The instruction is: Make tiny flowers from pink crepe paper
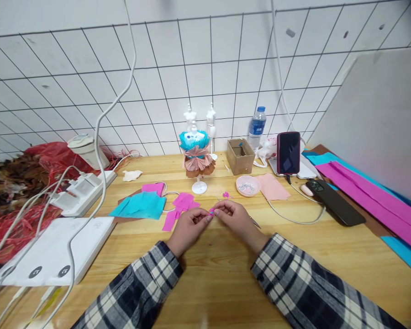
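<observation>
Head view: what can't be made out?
In the head view:
Full shape of the pink piece: too small, partly covered by fingers.
Rest of the thin metallic object: behind the right hand.
Bottom of the cardboard box: behind its front wall.
Shape of bits in the pink bowl: too small.

1. A pale wooden table with visible grain, pushed against a white tiled wall.
2. Left side: a flat white device near, a white power strip beyond it.
3. Left of centre: turquoise paper and smaller magenta paper pieces; farther back, a crumpled off-white scrap.
4. Far centre: a small dress form on a round white base, wearing paper ruffles — turquoise, dusty pink, brown.
5. Right of centre: an open cardboard box, a pink bowl of shiny bits, and a peach sheet just beside the bowl.
6. Right side: a dark phone lying face down, and long layered paper strips — magenta uppermost.
</observation>
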